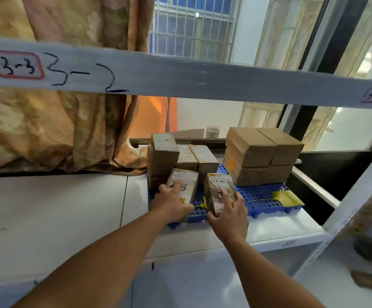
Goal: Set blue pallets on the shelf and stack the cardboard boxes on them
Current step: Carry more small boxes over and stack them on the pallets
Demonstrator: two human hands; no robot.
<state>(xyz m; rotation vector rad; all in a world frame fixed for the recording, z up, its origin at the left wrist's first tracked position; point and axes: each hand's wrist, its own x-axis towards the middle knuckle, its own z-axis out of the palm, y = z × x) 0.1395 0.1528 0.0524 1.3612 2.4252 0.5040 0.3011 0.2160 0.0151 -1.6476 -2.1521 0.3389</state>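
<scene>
A blue perforated pallet [263,197] lies on the white shelf [54,218] at the right. My left hand [171,203] grips a small cardboard box [186,181] tilted over the pallet's front left part. My right hand [230,215] holds a second small box [216,192] with a printed label, standing at the pallet's front. Behind them several small boxes [165,150] are stacked at the back left. A taller stack of larger cardboard boxes [263,154] stands on the pallet's right side.
A white shelf beam [180,78] marked "3-2" crosses above. A patterned curtain [58,130] hangs at the left behind the shelf. A shelf upright [358,201] slants at the right. Yellow tape [288,197] lies on the pallet's right corner. A window is behind.
</scene>
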